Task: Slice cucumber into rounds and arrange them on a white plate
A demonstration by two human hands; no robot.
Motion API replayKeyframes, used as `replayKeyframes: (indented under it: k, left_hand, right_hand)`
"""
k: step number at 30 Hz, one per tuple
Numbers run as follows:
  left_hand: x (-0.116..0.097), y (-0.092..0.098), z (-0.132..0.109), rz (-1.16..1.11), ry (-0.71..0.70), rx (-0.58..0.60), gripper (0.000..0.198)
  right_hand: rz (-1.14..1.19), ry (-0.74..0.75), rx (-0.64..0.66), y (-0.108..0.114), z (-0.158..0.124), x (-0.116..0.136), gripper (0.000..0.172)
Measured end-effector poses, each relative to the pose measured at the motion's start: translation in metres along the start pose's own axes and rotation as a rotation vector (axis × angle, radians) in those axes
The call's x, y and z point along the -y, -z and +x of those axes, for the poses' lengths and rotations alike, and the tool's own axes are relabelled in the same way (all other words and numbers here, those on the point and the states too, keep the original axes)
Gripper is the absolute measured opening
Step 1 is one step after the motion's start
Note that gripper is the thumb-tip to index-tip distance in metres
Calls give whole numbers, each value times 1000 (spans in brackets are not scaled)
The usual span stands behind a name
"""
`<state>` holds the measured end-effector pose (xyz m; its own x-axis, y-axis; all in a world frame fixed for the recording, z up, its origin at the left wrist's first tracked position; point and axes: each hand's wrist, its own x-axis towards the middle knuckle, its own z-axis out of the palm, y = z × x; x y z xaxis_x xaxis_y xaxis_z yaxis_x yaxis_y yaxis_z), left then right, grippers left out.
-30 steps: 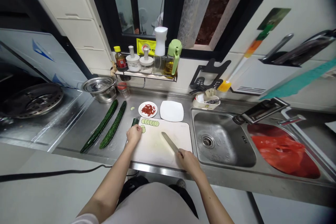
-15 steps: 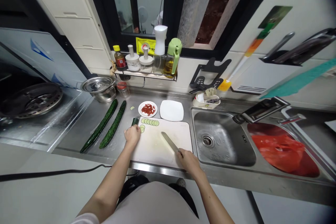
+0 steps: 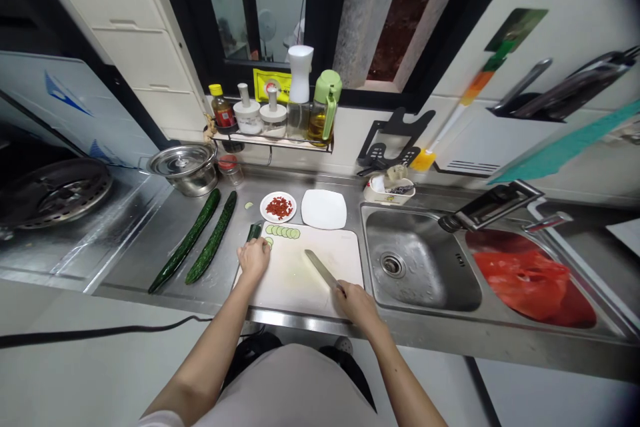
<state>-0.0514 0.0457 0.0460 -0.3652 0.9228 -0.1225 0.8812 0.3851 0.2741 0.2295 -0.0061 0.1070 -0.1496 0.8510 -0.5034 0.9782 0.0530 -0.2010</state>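
Observation:
My left hand [image 3: 255, 257] is closed over a dark green cucumber piece [image 3: 254, 231] at the left edge of the white cutting board [image 3: 310, 280]. A row of several thin cucumber slices [image 3: 283, 232] lies along the board's far edge. My right hand [image 3: 356, 303] grips the handle of a knife [image 3: 321, 269], whose blade rests pointing up-left over the middle of the board. Two whole cucumbers [image 3: 200, 239] lie on the steel counter left of the board.
Behind the board stand a small plate of red chopped chili [image 3: 279, 207] and an empty white square plate [image 3: 324, 209]. A sink [image 3: 415, 260] lies right, with a red basin [image 3: 530, 277] beyond. A lidded pot [image 3: 184, 168] and a condiment shelf [image 3: 273, 137] stand at the back.
The view has shifted slightly; both hands stay where they were on the cucumber piece and the knife.

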Motion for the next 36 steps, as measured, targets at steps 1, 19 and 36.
replayKeyframes:
  k: [1,19,36]
  left_hand:
    - [-3,0,0,-10,-10,-1,27]
    - [-69,-23,38,7,-288,59,38]
    - [-45,-19,15,-501,9,358,15]
  right_hand:
    - [-3,-2,1,0,0,0,32]
    - [3,-23,11,7,2,-2,28]
    - [-9,-38,-48,0,4,6,35]
